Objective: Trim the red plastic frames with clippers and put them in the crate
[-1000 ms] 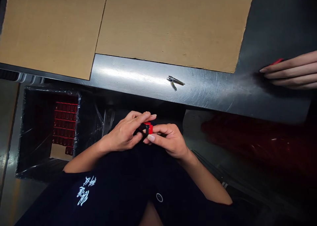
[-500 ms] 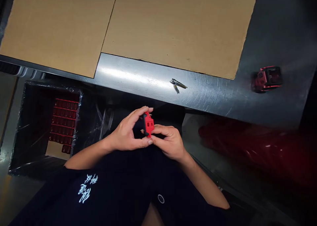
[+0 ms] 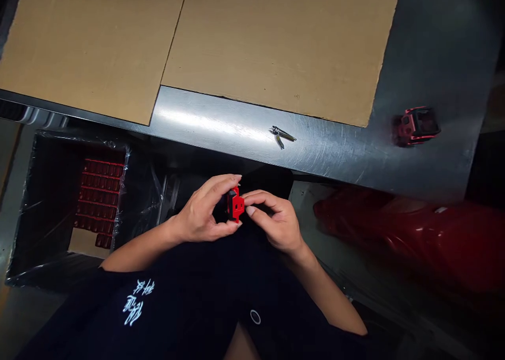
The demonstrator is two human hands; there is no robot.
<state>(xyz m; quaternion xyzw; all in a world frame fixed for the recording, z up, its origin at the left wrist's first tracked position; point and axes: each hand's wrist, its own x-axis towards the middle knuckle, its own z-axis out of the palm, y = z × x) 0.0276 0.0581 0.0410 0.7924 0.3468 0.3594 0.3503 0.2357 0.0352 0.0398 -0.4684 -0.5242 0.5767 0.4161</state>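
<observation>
A small red plastic part with a black side piece (image 3: 237, 205) is held upright in front of my body, with two small square openings in its red face. My left hand (image 3: 203, 207) grips it by the top and bottom ends between fingers and thumb. From the right, my right hand (image 3: 278, 218) pinches at the part's right edge with bent index finger and thumb. What lies exactly between those fingertips is too small to tell. Behind the hands, a pair of nippers (image 3: 282, 135) with yellowish handles lies on the metal table (image 3: 335, 149).
Cardboard sheets (image 3: 272, 44) cover much of the table. A red and black plastic housing (image 3: 418, 126) sits at its right end. Lower left, a plastic-lined bin (image 3: 35, 202) contains rows of red parts (image 3: 100, 191). A large red plastic-wrapped bundle (image 3: 414, 233) lies below the table on the right.
My right thumb has come away from the part's lower end and moved up to its right edge. The left hand still holds the part, now slightly lower. The view has shifted slightly.
</observation>
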